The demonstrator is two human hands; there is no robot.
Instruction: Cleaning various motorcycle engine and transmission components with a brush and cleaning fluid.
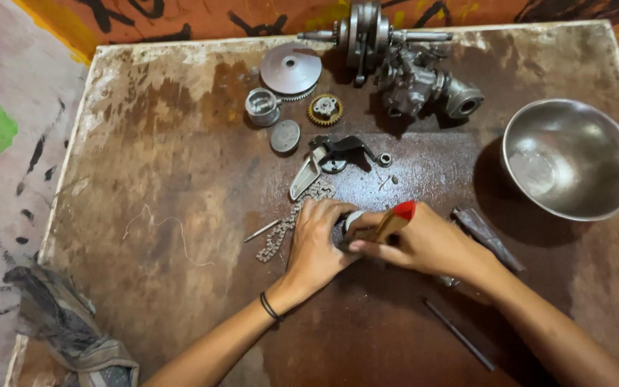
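My left hand (317, 244) presses down on a small dark metal part (339, 231) on the brown worktable (180, 165), fingers curled over it. My right hand (424, 244) grips a brush with a wooden handle and a red tip (394, 218), its head against the same part. A metal chain (288, 226) lies just left of my left hand, running up toward a silver lever-shaped piece (302, 175). The part between my hands is mostly hidden.
Engine pieces lie along the far edge: a crankshaft (363, 32), a carburettor-like body (424, 82), a silver disc (291, 68), a piston (261, 106), a brass gear (324, 110). A steel bowl (571, 158) sits right. A dirty rag (66, 322) hangs at the left corner.
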